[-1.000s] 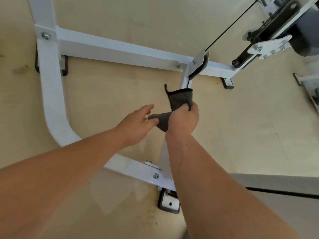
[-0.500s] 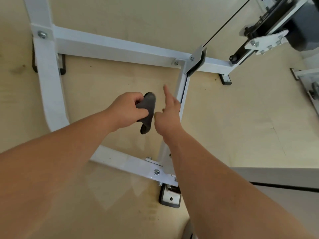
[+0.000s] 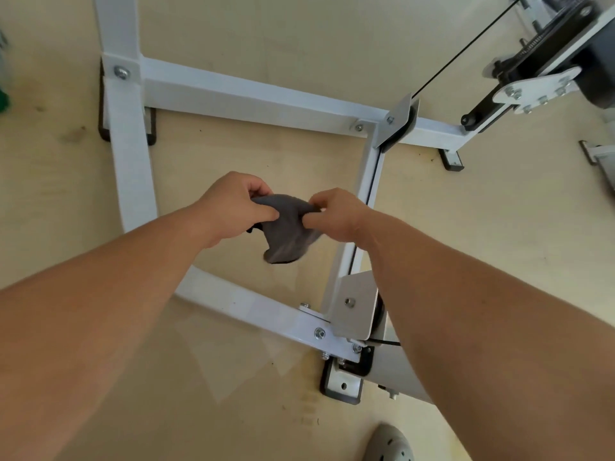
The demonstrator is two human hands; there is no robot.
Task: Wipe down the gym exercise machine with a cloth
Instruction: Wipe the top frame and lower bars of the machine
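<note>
Cloth now hangs pinched between left hand and right hand — a moment ago the left held it alone. It's in mid-air, off the frame — likely being refolded, wiping paused.

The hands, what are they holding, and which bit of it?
A dark grey cloth, held by both: the left hand pinches its top left edge, the right hand its top right edge. The rest hangs loose below.

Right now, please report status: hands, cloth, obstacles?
Left hand and right hand both pinch the grey cloth. Cloth hangs between them, not on the white frame. Nothing in the way.
</note>
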